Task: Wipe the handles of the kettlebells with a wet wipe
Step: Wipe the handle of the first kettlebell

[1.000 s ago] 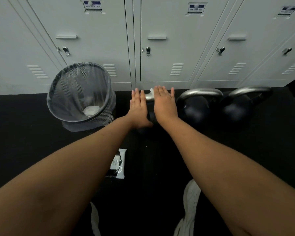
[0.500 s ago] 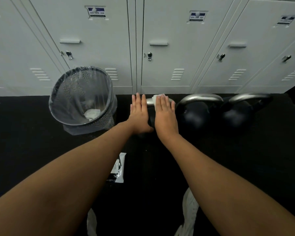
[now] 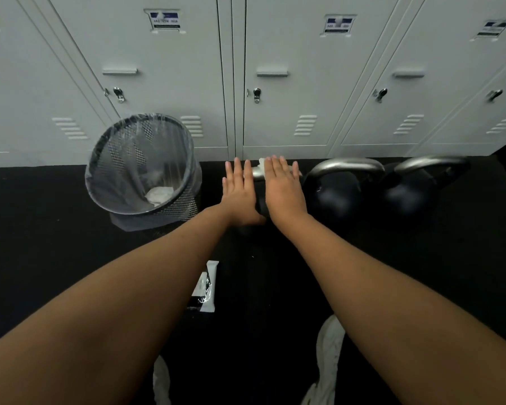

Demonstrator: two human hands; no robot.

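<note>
Under the straight-fingered right hand (image 3: pixel 284 188), a wet wipe (image 3: pixel 262 162) is pressed on the crosswise handle (image 3: pixel 256 172). The left hand (image 3: pixel 238 191) is flat and empty. Two other kettlebells (image 3: pixel 336 191) lie rightward, nearer the right.

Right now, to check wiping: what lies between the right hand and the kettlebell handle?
A white wet wipe, edge peeking past the right hand, on the handle; head view.

The black floor (image 3: pixel 41 244) carries a mesh bin (image 3: pixel 184 197) at centre left, kettlebells (image 3: pixel 338 194) at centre right, a wipe pack (image 3: pixel 206 287) lower centre, and white shoes (image 3: pixel 330 346) at the bottom.
</note>
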